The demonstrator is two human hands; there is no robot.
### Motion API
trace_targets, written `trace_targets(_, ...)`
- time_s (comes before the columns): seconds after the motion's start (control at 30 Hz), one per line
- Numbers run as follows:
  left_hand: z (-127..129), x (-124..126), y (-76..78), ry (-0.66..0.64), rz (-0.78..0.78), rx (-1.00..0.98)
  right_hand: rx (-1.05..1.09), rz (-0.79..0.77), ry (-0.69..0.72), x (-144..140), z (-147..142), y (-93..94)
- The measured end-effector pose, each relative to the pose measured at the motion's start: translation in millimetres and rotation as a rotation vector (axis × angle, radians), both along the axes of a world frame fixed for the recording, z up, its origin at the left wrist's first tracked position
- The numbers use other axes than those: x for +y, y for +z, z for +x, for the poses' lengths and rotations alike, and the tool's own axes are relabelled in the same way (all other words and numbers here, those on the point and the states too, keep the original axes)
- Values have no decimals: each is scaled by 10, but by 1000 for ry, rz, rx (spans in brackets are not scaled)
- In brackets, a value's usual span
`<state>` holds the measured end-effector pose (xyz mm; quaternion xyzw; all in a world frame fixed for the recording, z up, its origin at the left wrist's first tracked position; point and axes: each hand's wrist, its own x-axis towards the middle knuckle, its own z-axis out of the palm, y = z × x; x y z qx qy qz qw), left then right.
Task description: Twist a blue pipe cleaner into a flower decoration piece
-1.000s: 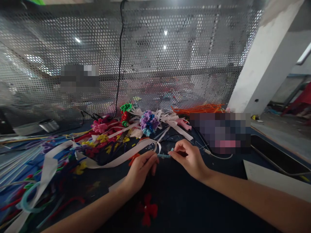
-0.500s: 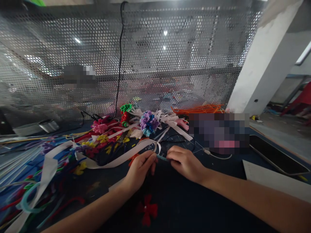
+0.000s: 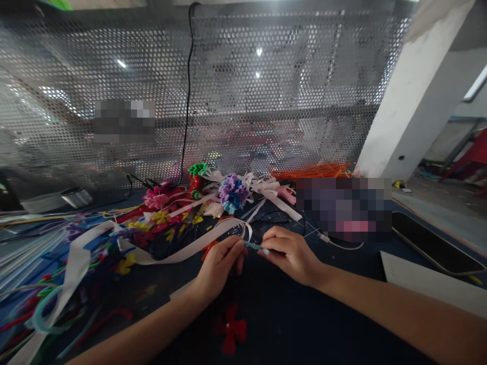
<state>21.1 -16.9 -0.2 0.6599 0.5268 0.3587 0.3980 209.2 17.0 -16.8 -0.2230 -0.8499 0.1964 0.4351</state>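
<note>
A short light-blue pipe cleaner (image 3: 252, 246) stretches between my two hands above the dark table. My left hand (image 3: 222, 256) pinches its left end between thumb and fingers. At the other end, the fingertips of my right hand (image 3: 289, 253) are closed on it, with a bit of the tip showing. The piece looks twisted along its middle. Below my hands lies a red four-petal flower (image 3: 230, 328) with a small pale bead at its centre. Behind my left hand, white ribbon (image 3: 198, 246) curls across the table.
Pipe cleaners (image 3: 41, 263) and yellow flowers (image 3: 125, 263) pile up on the left. A purple and blue flower bunch (image 3: 233, 192) stands at the back, before a perforated metal screen (image 3: 243, 101). A phone (image 3: 429, 241) and a white sheet (image 3: 429, 284) lie at right.
My right hand's fingers have shifted and loosened slightly, so more of the light-blue pipe cleaner's end shows. My left hand has stayed in place.
</note>
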Motion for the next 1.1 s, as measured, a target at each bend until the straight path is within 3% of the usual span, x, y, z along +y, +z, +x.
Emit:
trace_targets(0.23, -5, 4, 4, -13, 2, 7, 79, -91, -39, -17, -22, 40)
trace_targets(0.4, 6, -6, 27, 16, -21, -12, 212, -316, -109, -24, -21, -1)
trace_targets(0.5, 8, -10, 20, -3, -5, 9, 276, -369, -163, -17, -20, -21)
trace_targets(0.83, 14, -17, 27, -3, 10, 30, 92, -76, -180, -10, -27, -5)
trace_targets(1.1, 5, -6, 29, 13, 24, 41, 2, 47, -121, -11, -34, -20)
